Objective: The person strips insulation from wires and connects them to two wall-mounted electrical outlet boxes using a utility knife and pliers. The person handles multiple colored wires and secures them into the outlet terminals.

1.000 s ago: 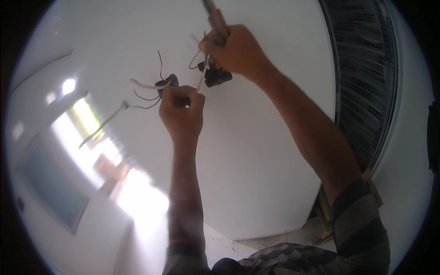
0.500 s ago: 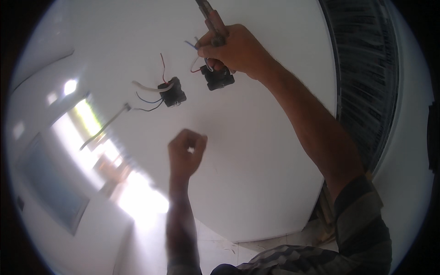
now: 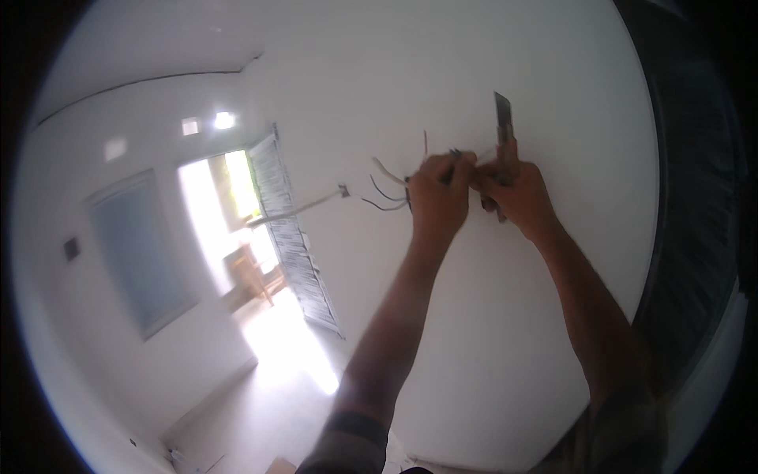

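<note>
Head view: the left hand (image 3: 437, 193) pinches the wires (image 3: 387, 189) sprouting from the ceiling (image 3: 489, 332), steadying them for the knife (image 3: 504, 126) gripped in the closed right hand (image 3: 517, 193).

Both hands met against the ceiling (image 3: 489, 332). The left hand (image 3: 439, 196) was just left of the right hand (image 3: 515, 193), the two touching. The knife (image 3: 504, 126) stood up out of the right hand. The wires (image 3: 385, 189) stuck out of the ceiling just left of the left hand (their roots hidden behind it). The doorway (image 3: 229, 213) lay well to the left, with its shutter door (image 3: 296, 237) on its right side and a window (image 3: 138, 253) on the wall further left.
</note>
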`<act>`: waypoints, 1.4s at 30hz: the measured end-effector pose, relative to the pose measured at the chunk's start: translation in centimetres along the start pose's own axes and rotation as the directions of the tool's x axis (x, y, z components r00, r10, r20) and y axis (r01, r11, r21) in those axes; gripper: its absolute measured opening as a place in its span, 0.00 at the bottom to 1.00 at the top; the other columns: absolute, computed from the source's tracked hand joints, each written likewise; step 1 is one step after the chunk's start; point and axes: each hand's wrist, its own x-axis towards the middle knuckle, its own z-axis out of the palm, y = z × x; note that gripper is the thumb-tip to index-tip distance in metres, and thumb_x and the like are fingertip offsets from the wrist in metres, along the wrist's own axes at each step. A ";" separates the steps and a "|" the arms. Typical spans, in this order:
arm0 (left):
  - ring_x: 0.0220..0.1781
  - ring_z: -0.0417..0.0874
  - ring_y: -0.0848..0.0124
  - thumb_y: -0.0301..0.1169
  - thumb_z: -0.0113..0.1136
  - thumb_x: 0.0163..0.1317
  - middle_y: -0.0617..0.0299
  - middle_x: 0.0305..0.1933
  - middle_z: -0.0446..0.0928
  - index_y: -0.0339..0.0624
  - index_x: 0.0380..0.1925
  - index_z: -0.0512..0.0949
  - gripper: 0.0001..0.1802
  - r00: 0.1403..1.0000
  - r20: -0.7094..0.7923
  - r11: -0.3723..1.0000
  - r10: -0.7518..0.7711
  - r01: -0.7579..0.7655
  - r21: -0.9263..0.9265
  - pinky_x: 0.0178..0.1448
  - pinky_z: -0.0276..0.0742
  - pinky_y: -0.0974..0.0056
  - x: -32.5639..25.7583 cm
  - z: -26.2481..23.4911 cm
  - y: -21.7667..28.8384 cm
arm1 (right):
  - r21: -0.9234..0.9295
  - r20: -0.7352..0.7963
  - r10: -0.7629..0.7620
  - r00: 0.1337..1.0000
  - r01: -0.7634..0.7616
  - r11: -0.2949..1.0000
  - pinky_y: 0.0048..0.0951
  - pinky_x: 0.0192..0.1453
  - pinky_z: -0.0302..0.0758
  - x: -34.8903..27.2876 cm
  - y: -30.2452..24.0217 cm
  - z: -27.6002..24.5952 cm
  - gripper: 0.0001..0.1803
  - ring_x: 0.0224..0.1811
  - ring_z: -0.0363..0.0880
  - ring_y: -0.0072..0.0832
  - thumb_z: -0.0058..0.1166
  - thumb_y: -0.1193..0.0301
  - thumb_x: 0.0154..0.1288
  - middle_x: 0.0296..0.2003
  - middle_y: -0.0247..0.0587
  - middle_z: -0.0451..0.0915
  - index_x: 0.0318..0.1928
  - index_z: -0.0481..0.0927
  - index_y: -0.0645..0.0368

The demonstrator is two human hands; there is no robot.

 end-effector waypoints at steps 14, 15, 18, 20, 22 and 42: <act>0.37 0.85 0.74 0.34 0.66 0.69 0.56 0.35 0.86 0.33 0.48 0.86 0.15 0.981 0.157 0.993 -0.115 0.114 0.018 0.43 0.80 0.67 -1.3 -2.5 2.5 | 0.060 0.191 0.034 0.981 -0.046 0.997 0.26 0.20 0.67 0.3 -1.2 -1.8 0.14 0.19 0.76 0.21 0.71 0.63 0.65 0.22 0.32 0.79 0.36 0.85 0.62; 0.36 0.84 0.75 0.33 0.66 0.70 0.57 0.34 0.86 0.33 0.48 0.86 0.15 0.985 0.148 0.996 -0.088 0.090 -0.003 0.43 0.79 0.67 -1.6 -2.6 2.4 | 0.076 0.201 0.023 0.979 -0.039 0.996 0.25 0.20 0.67 0.3 -1.1 -1.8 0.14 0.19 0.76 0.21 0.71 0.63 0.65 0.22 0.32 0.79 0.36 0.86 0.62; 0.34 0.81 0.78 0.32 0.67 0.70 0.61 0.32 0.84 0.33 0.49 0.87 0.14 0.994 0.104 0.996 -0.017 0.026 -0.080 0.40 0.77 0.69 -2.3 -2.3 1.1 | 0.101 0.221 0.033 0.975 -0.056 0.993 0.25 0.20 0.67 0.2 -1.2 -2.0 0.14 0.20 0.76 0.21 0.73 0.63 0.63 0.22 0.33 0.79 0.36 0.86 0.62; 0.32 0.78 0.80 0.32 0.67 0.70 0.64 0.30 0.82 0.35 0.49 0.87 0.13 0.996 0.085 0.993 0.000 0.010 -0.115 0.38 0.75 0.71 -2.8 -2.7 -0.2 | 0.132 0.220 0.115 0.969 -0.146 0.980 0.26 0.20 0.68 0.5 -1.2 -1.1 0.14 0.20 0.77 0.21 0.73 0.64 0.61 0.22 0.33 0.79 0.35 0.86 0.62; 0.33 0.77 0.80 0.34 0.67 0.72 0.66 0.30 0.80 0.35 0.49 0.87 0.14 0.991 0.096 0.969 -0.093 0.113 -0.219 0.40 0.73 0.71 -3.5 -2.4 0.0 | 0.103 0.266 0.112 0.957 -0.144 0.984 0.26 0.22 0.71 1.0 0.0 -1.6 0.13 0.21 0.78 0.22 0.71 0.66 0.64 0.24 0.36 0.82 0.39 0.86 0.64; 0.37 0.81 0.78 0.29 0.63 0.73 0.62 0.35 0.83 0.32 0.50 0.84 0.12 0.982 -0.106 0.964 -0.157 0.130 -0.230 0.44 0.77 0.71 -9.3 -2.0 -2.2 | -0.679 -0.182 -0.554 0.812 0.304 0.668 0.49 0.40 0.84 3.2 0.9 -2.6 0.10 0.34 0.88 0.51 0.60 0.71 0.65 0.28 0.54 0.85 0.35 0.82 0.67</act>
